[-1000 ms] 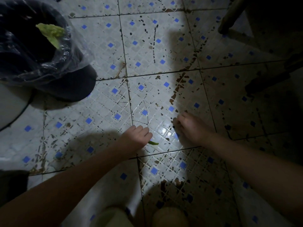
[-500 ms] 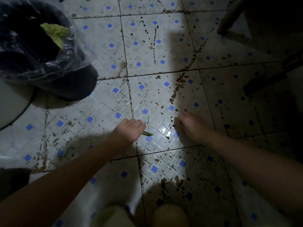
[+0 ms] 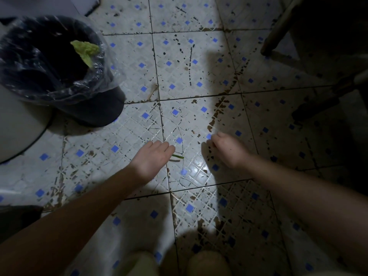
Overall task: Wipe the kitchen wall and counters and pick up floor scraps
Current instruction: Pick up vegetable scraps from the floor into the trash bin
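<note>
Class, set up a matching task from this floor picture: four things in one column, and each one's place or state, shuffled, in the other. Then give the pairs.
1. green scrap
2. leaf
3. bin
4. right hand

A. lined with clear plastic
B. loosely curled above the tiles
C. at the left hand's fingertips
D. on the bin's rim

Pairs: 1-C, 2-D, 3-A, 4-B

Under my hands the floor (image 3: 179, 72) is white tile dotted with blue squares and brown-black stains. Beside the black bin (image 3: 95, 110), a thin green scrap (image 3: 178, 156); on its rim, a yellow-green leaf (image 3: 85, 49).
</note>
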### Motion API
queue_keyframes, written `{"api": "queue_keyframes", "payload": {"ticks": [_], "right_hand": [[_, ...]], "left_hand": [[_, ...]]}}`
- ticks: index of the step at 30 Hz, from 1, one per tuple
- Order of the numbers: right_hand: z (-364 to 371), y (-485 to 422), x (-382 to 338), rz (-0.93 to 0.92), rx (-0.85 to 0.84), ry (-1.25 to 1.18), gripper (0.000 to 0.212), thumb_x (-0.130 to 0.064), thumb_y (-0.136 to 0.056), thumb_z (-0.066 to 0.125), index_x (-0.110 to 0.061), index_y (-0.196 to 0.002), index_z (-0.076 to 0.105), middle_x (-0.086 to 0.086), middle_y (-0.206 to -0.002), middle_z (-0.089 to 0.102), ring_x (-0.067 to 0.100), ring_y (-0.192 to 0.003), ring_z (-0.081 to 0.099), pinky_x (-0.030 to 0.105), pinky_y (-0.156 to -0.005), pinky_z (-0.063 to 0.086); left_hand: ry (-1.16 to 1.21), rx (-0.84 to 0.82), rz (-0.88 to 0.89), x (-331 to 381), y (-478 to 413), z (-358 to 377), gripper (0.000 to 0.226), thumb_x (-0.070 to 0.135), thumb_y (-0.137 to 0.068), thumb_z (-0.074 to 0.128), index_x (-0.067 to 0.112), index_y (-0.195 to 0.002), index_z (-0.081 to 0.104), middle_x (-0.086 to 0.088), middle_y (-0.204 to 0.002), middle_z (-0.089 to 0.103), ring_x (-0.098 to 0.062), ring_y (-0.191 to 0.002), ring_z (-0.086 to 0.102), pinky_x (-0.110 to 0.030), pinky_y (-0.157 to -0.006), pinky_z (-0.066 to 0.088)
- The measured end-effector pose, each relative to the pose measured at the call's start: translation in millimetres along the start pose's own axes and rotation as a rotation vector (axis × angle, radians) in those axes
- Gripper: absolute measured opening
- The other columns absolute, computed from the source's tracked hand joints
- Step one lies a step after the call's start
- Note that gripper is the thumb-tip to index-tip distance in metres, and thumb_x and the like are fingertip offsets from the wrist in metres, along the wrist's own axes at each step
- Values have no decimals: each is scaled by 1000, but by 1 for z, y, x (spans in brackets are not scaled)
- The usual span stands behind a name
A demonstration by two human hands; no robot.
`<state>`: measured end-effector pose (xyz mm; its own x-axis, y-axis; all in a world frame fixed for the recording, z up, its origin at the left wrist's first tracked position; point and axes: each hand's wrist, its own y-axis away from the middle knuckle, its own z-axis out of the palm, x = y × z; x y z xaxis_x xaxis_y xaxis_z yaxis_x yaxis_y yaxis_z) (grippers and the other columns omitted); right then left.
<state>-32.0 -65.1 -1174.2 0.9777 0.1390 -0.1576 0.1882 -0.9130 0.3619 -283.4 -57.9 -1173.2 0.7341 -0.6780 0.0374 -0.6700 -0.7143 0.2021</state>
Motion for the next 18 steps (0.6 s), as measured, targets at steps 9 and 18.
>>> {"api": "queue_keyframes", "payload": {"ticks": [9,18], "right_hand": [[-19,-11,-20,-59,42,77,26,6,-80,55,-15,-95,49,2,-93,52,17,-78,47,27,-66,38],[-35,-30,-39,-120,86,76,17,1,-87,49,-15,-94,51,3,-89,51,17,-73,46,27,-64,36]], "left_hand": [[29,67,-96,-14,22,-18,36,5,-90,55,24,-116,40,4,-109,50,-15,-97,46,-28,-86,35],[-25,91,-172,-36,22,-45,47,10,-77,70,25,-111,42,5,-108,52,-17,-98,49,-28,-82,37]]}}
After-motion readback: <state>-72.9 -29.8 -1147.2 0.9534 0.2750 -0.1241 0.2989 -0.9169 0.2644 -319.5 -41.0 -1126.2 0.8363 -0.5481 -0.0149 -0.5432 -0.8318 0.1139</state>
